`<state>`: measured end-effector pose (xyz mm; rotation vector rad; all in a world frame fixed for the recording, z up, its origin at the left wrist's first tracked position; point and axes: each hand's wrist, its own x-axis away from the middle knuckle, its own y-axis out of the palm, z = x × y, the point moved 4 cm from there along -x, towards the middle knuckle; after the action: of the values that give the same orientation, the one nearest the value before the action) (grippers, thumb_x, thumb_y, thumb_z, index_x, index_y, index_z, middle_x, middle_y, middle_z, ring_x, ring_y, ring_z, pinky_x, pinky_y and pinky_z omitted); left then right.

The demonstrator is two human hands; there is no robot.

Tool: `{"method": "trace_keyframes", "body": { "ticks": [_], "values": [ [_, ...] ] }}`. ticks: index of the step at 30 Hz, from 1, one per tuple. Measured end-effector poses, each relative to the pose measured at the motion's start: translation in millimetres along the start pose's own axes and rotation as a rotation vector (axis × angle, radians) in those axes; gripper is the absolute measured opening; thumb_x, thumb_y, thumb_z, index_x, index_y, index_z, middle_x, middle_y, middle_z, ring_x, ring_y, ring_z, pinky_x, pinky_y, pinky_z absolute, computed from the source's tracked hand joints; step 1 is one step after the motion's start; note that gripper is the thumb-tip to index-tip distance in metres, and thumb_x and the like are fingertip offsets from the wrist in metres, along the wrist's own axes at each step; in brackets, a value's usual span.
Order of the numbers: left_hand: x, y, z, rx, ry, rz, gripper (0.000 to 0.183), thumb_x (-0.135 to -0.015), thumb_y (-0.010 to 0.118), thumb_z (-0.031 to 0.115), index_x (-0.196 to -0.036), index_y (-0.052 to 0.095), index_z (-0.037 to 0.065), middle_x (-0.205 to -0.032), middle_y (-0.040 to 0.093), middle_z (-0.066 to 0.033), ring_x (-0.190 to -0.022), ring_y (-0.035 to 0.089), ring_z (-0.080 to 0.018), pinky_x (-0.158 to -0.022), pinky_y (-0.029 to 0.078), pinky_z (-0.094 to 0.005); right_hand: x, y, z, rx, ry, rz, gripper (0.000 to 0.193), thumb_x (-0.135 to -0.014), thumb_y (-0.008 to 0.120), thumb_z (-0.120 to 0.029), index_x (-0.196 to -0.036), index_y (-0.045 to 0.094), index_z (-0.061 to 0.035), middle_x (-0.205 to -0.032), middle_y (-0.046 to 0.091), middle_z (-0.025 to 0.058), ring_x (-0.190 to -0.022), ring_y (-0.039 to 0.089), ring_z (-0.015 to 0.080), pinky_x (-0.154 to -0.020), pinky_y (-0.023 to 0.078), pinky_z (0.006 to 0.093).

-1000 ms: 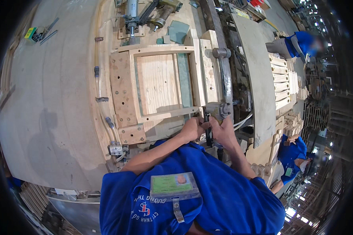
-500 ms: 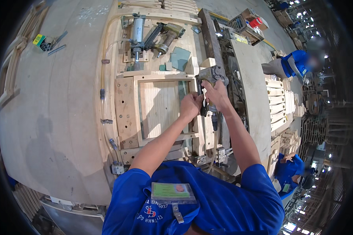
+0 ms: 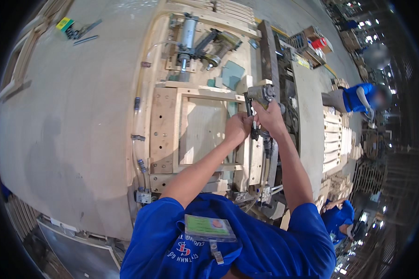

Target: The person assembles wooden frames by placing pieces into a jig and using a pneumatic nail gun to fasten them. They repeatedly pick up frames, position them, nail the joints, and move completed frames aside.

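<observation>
My right hand (image 3: 272, 118) is wrapped round the grip of a pneumatic nail gun (image 3: 261, 93), held over the right side of a light wooden frame (image 3: 176, 135). The gun's dark, narrow magazine points down toward me. Against that magazine, my left hand (image 3: 239, 128) has its fingers pinched together; what lies between the fingertips is hidden. The rectangular frame lies flat in a wooden jig (image 3: 162, 125), with a pale board showing inside it. My left forearm crosses the frame's lower right part.
Beyond the frame lie a second nail gun (image 3: 226, 46), a pneumatic cylinder (image 3: 187, 35) and a greenish sheet piece (image 3: 232, 74). A clear air hose (image 3: 139, 111) runs along the jig's left. A small box (image 3: 65, 24) and metal strips sit far left. Co-workers in blue (image 3: 357, 97) are at right.
The view has shifted, so the bench and jig sit further right in the picture. Both hands stay at the nail gun, in nearly the same pose.
</observation>
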<state>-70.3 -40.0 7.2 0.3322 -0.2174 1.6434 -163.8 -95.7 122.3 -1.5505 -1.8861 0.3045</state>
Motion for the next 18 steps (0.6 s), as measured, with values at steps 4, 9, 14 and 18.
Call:
{"method": "trace_keyframes", "body": {
  "ticks": [4,9,14,18],
  "values": [
    [14,-29,12,-0.036,0.008,0.215,0.029,-0.1,0.07,0.027,-0.104,0.072,-0.001,-0.087,0.075,-0.0203,-0.082,0.074,-0.0354,-0.076,0.055,-0.0454,-7,24,-24,0.257,-0.24,-0.19,0.034,-0.1,0.074,-0.023,-0.12,0.067,0.0039,-0.093,0.077,0.0119,-0.074,0.07,0.0172,-0.069,0.056,0.0351],
    [14,-81,-7,0.129,-0.03,0.467,0.023,-0.103,0.064,0.022,-0.107,0.072,0.001,-0.093,0.078,-0.0212,-0.091,0.077,-0.0389,-0.081,0.057,-0.0472,-26,94,-74,0.425,-0.642,-0.421,0.058,-0.092,0.08,-0.025,-0.134,0.06,0.0081,-0.103,0.076,0.028,-0.098,0.075,0.0432,-0.09,0.058,0.045],
    [-12,-106,-33,0.241,0.073,0.541,0.024,-0.103,0.06,0.018,-0.114,0.073,0.001,-0.102,0.078,-0.025,-0.1,0.076,-0.0434,-0.085,0.057,-0.0485,-43,130,-97,0.487,-0.653,-0.53,0.056,-0.092,0.081,-0.024,-0.136,0.06,0.0038,-0.106,0.076,0.028,-0.1,0.075,0.0431,-0.09,0.058,0.0451],
    [-21,-108,-32,0.208,0.024,0.521,0.027,-0.103,0.063,0.023,-0.115,0.072,0.0,-0.103,0.077,-0.0261,-0.102,0.074,-0.0454,-0.086,0.057,-0.0487,-49,132,-100,0.492,-0.65,-0.563,0.056,-0.092,0.08,-0.02,-0.141,0.059,-0.0027,-0.105,0.077,0.0241,-0.098,0.075,0.0415,-0.089,0.058,0.045]
  ]
}}
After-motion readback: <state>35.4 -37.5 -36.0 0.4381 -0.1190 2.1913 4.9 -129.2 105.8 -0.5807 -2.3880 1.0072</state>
